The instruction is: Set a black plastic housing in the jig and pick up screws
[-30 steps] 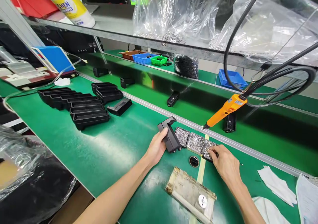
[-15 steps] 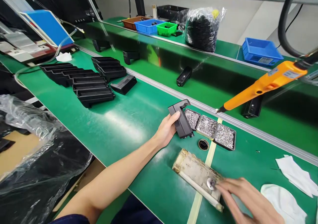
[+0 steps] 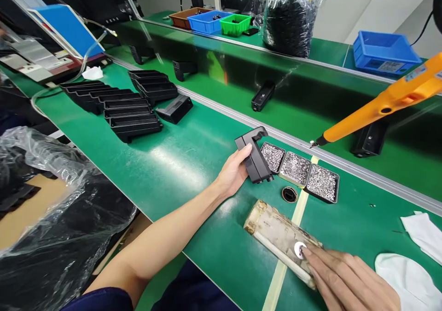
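My left hand (image 3: pixel 234 173) grips a black plastic bracket (image 3: pixel 254 157) that stands on the green bench beside three small trays of screws (image 3: pixel 299 169). My right hand (image 3: pixel 348 281) lies low at the right, fingertips touching a white disc (image 3: pixel 299 250) on a worn taped block (image 3: pixel 278 237); whether it pinches a screw I cannot tell. A small black ring (image 3: pixel 289 194) lies between the block and the trays. An orange electric screwdriver (image 3: pixel 380 106) hangs above the conveyor, tip pointing left and down.
Rows of black plastic housings (image 3: pixel 120 101) lie at the left. Single black parts (image 3: pixel 263 95) ride the conveyor behind a metal rail. Coloured bins (image 3: pixel 207 22) and a bagged black bundle (image 3: pixel 288 19) stand far back. White cloths (image 3: pixel 410 279) lie at right; plastic wrap (image 3: pixel 51 210) lower left.
My right hand left the rightmost screw tray and came down to the white disc on the taped block. The view tilted downward. My left hand kept hold of the bracket.
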### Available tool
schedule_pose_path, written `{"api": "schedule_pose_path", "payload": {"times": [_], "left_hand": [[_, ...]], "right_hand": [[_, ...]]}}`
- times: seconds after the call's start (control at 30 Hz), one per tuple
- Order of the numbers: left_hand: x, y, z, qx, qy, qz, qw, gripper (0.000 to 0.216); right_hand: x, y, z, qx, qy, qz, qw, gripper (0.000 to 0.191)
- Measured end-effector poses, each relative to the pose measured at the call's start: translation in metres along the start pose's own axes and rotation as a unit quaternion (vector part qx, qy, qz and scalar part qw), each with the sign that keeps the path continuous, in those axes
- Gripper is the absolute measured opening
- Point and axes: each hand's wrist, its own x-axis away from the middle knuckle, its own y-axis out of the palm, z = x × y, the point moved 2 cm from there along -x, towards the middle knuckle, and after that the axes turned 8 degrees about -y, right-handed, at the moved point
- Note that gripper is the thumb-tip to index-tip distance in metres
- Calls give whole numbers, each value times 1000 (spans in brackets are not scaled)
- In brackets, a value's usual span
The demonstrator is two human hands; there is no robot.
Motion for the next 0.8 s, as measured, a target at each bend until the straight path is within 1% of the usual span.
{"api": "schedule_pose_path", "payload": {"times": [0.1,0.17,0.23,0.33,0.43,0.6,0.7,0.8], "left_hand": [[0,-1,2,6,5,4,1000,44],[0,-1,2,9,7,6,1000,41],[0,-1,2,9,6,7,1000,39],[0,-1,3,7,3,7,1000,40],[0,-1,4,1,2,4,1000,45],[1,0,5,-29,-1,2,1000,53],[0,-1,7,-55,2,1,999,54],[2,-2,16,-89,24,-1,996,55]], "right_hand": [[3,4,0,-63,43,43,996,51],[3,6,-1,-77,58,66,993,55],[2,6,-2,-80,60,79,992,54],[3,6,-4,-81,55,72,993,53],[5,6,-4,-78,52,64,994,52],[4,7,-2,-65,47,56,995,43],[3,7,-1,-75,46,53,995,45],[3,7,-1,-90,54,88,991,50]]}}
